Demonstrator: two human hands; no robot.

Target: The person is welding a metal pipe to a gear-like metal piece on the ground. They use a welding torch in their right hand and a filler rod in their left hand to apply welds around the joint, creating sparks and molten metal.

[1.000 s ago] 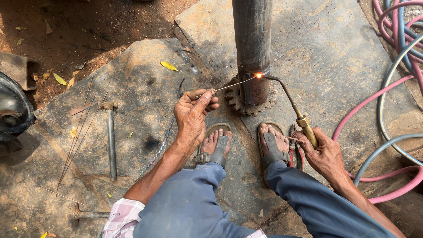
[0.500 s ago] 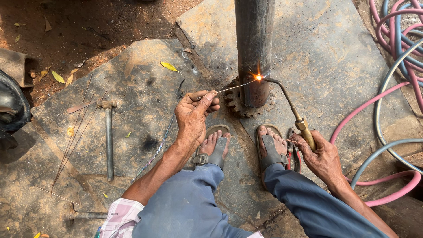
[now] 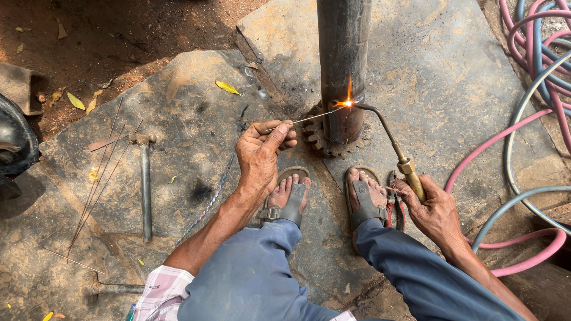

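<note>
Wire (image 3: 309, 118) runs from the left hand (image 3: 262, 156), whose grip pinches its near end, rightward to the glowing spot on the upright pipe (image 3: 343, 65). Farther right, the right hand (image 3: 433, 208) wraps closed around the torch (image 3: 399, 156).

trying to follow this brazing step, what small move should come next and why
Probably feed the filler rod a touch further in with the left hand: its tip already meets the torch flame where the pipe joins the gear.
</note>
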